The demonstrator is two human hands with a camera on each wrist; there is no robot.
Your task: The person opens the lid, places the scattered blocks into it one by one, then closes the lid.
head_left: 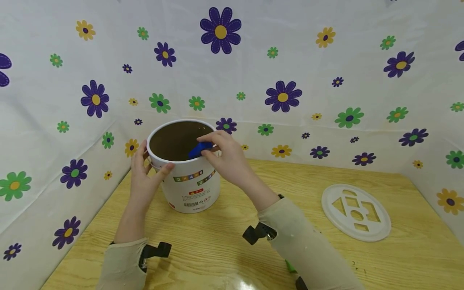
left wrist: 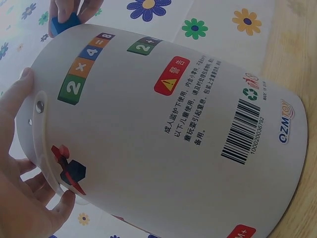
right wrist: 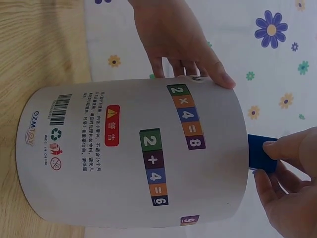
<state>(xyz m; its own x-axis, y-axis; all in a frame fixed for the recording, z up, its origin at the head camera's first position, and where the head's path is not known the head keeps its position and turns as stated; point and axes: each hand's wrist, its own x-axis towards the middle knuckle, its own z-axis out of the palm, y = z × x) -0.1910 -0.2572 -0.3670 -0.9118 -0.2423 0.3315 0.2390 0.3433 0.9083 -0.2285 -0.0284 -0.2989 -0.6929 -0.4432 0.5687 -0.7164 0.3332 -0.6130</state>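
Observation:
A white round bucket stands upright on the table, its mouth facing up. Printed sums, a red label and a barcode show on its side. My left hand holds the bucket at its left rim, thumb on the front and fingers around the side by the white handle. At the right of the mouth, my right hand pinches a blue block between thumb and fingers. The block overlaps the near rim in the head view, and its lower end is hidden behind the rim in the right wrist view.
On the right of the wooden table lies a white round lid with cut-out shapes. A small green piece is partly hidden by my right sleeve. A flower-patterned white sheet walls in the back and sides.

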